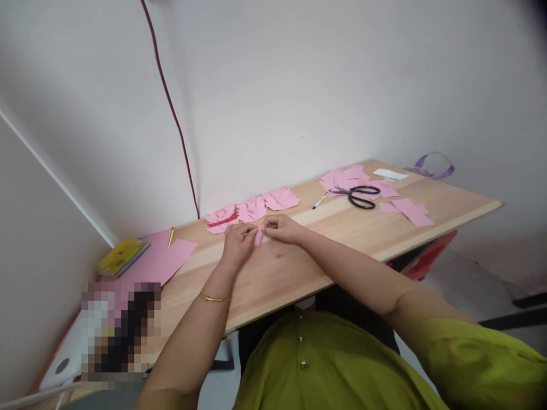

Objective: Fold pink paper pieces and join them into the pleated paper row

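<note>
A small strip of pink paper [258, 237] is pinched between my two hands, just above the middle of the wooden table [299, 267]. My left hand [240, 242] grips its left side with thumb and fingers closed. From the right, my right hand [280, 229] pinches its upper edge. Right behind my hands, three bunches of cut pink paper [252, 209] with jagged edges lie in a row by the wall. A red strip [223, 220] crosses the leftmost bunch.
Black-handled scissors [363, 196] and a marker [321, 199] lie by pink paper pieces [412, 212] on the right. A white piece [390, 174] is at the far edge. Large pink sheets [171, 259], a pencil [171, 237] and a yellow book [123, 256] are left. A dark red cord [171, 105] hangs down the wall.
</note>
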Motion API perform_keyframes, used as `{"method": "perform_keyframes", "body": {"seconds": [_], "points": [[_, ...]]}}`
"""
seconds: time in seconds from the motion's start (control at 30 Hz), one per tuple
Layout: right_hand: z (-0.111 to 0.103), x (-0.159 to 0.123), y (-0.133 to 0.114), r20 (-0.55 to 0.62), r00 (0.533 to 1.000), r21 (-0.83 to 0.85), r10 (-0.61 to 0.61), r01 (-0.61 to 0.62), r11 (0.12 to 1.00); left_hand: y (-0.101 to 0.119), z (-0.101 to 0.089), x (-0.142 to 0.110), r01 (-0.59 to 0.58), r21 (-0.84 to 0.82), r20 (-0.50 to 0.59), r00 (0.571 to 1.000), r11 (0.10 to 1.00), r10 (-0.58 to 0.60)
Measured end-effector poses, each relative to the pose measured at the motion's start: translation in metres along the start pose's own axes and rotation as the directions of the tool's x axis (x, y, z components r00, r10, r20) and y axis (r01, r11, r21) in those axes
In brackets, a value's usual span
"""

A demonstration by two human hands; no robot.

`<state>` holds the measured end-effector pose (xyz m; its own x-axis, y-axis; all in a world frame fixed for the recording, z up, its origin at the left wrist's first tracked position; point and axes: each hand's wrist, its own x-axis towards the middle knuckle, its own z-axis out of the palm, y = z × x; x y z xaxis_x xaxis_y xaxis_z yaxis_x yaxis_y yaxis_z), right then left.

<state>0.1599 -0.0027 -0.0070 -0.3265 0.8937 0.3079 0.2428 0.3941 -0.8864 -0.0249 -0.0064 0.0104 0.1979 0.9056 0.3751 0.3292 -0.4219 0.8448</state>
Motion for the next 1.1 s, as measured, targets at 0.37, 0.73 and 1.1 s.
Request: {"method": "perform_keyframes", "body": {"seconds": [0.37, 0.73, 1.1], "points": [[0.004, 0.000, 0.001, -0.026, 0.994, -0.098, -0.106, 0.104, 0.990, -0.003, 0.002, -0.006, -0.006, 0.121, 0.061, 0.998, 0.993, -0.001], [0.020, -0.004, -0.005, -0.226, 0.958, -0.199, -0.175, 0.130, 0.971, 0.006, 0.004, -0.009, 0.149, -0.034, 0.085, 0.986, 0.988, -0.146], [0.019, -0.003, -0.005, -0.300, 0.942, -0.272, -0.148, 0.064, 0.960, 0.014, 0.001, -0.014, 0.245, 0.116, 0.234, 0.935, 0.963, -0.266]]}}
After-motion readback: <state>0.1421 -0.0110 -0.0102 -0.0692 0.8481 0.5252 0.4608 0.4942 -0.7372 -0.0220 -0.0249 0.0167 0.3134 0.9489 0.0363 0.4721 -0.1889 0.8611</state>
